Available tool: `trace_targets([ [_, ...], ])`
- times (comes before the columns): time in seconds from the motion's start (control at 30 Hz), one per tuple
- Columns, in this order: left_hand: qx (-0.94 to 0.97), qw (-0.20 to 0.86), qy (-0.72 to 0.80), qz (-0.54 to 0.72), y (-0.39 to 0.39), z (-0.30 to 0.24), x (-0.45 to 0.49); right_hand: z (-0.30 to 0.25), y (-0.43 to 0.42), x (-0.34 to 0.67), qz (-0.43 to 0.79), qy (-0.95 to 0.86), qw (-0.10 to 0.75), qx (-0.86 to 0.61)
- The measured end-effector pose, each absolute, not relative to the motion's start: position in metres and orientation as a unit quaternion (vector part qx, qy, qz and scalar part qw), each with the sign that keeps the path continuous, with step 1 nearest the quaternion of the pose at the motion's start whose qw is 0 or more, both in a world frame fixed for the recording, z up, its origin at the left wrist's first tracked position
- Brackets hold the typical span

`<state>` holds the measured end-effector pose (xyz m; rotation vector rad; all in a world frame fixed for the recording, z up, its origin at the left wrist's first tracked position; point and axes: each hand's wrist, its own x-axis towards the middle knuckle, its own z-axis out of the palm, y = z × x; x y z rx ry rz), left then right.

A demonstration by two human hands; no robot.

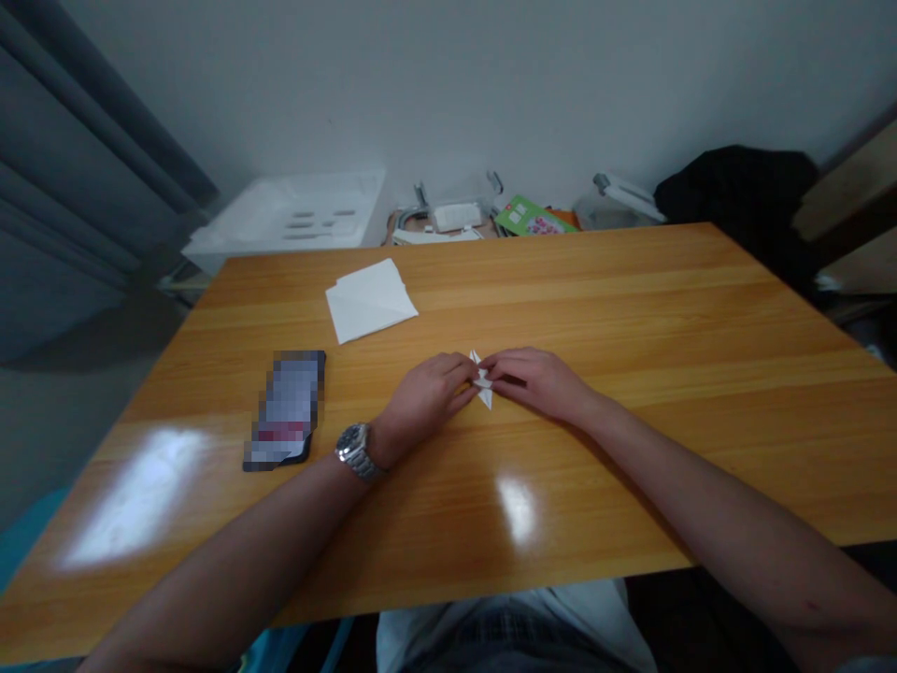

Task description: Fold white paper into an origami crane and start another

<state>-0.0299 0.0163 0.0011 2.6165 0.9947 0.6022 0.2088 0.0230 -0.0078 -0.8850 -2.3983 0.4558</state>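
The left hand [424,402] and right hand [539,381] are together, fingertips pinching a small folded white paper piece [483,379] between them, above the middle of the glossy orange wooden tabletop [631,308]. Its pointed long axis runs far to near, both hands about equally close.

A small white origami piece [482,381], folded to sharp points at both ends. The left hand [424,402] and right hand [533,383] pinch it at its middle.

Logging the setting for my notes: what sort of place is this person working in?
Probably a room at home or a small study: a varnished wooden table against a plain wall, a grey curtain beside it, and a stack of white paper on top.
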Motion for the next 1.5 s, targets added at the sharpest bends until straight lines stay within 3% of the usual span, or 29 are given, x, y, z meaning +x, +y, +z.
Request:
trace_targets([
  [0.5,0.929,0.03,0.337,0.15,0.014,0.002,-0.026,-0.008,0.026,0.213,0.15,-0.909,0.24,-0.307],
  [0.87,0.919,0.07,0.348,0.174,0.018,-0.002,-0.028,-0.011,0.028,0.215,0.149,-0.905,0.246,-0.313],
  [1.5,0.928,0.023,0.333,0.168,0.01,0.005,-0.029,-0.006,0.031,0.225,0.174,-0.918,0.218,-0.283],
])
